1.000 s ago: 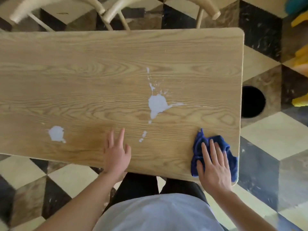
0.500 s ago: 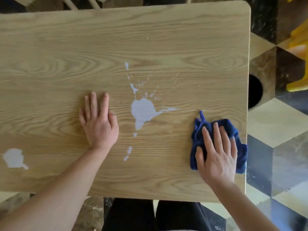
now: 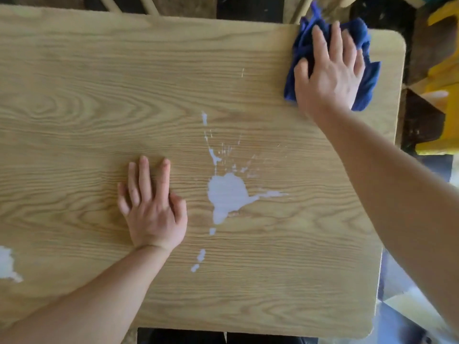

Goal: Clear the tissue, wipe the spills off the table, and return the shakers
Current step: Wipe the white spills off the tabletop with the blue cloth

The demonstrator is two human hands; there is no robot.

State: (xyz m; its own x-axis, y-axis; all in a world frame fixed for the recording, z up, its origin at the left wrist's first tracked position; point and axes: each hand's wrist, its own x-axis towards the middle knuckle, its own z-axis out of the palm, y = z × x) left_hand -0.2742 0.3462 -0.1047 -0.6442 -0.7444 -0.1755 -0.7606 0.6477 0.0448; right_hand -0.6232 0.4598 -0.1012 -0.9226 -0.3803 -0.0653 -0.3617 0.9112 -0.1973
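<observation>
A light wooden table [image 3: 74, 100] fills the view. A white spill [image 3: 227, 194] with splashes around it lies near the middle, and a second white patch [image 3: 6, 264] sits at the left edge. My right hand [image 3: 327, 73] presses flat, fingers straight, on a blue cloth [image 3: 367, 78] at the table's far right corner. My left hand [image 3: 151, 204] rests flat on the bare wood just left of the middle spill. No tissue or shakers are in view.
Pale chair legs [image 3: 146, 4] show beyond the far edge. A yellow object [image 3: 444, 78] stands on the floor to the right. Patterned floor tiles [image 3: 409, 316] show past the table's right edge.
My right hand has slid the blue cloth from the near right side up to the far right corner. My left hand stays planted beside the spill. The view has shifted forward.
</observation>
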